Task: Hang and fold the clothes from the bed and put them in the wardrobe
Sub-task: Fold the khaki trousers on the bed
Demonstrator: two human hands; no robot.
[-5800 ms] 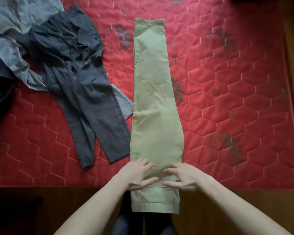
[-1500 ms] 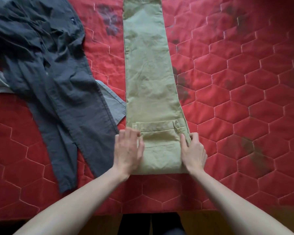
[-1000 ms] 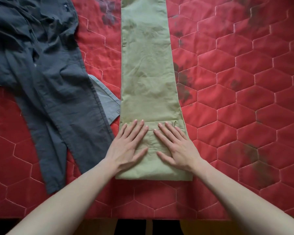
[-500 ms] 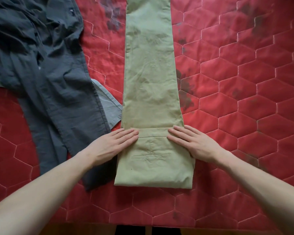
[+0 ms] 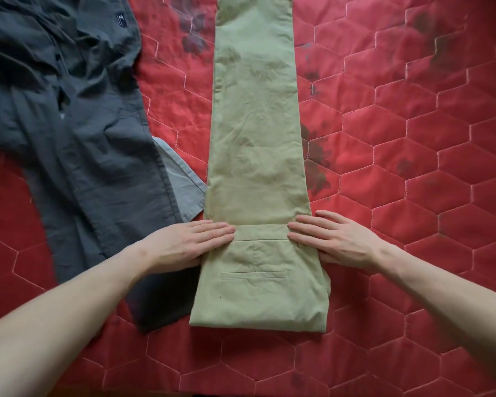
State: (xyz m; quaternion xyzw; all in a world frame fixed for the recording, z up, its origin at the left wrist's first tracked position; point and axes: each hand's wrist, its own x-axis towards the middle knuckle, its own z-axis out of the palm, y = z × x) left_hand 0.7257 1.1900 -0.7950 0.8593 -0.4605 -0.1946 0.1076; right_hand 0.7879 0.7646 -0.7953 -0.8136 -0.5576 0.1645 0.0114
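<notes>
Olive-green trousers [image 5: 255,138] lie lengthwise on the red quilted bed [image 5: 413,167], legs stacked and running away from me. Their waist end [image 5: 258,296] is folded up over the legs near me, with a welt pocket showing. My left hand [image 5: 184,242] lies flat with straight fingers on the left side of the fold's top edge. My right hand [image 5: 338,242] lies flat the same way on the right side. Neither hand grips the cloth.
Dark grey trousers [image 5: 78,138] lie crumpled to the left, their leg reaching down beside and under my left forearm. A light grey garment [image 5: 181,181] peeks out from beneath them, touching the olive trousers' left edge. Dark stains mark the bedspread.
Over the earlier frames the waist end was folded up onto the legs and pressed down. In the last half second both hands have stayed at the fold's edge, shifting only slightly.
</notes>
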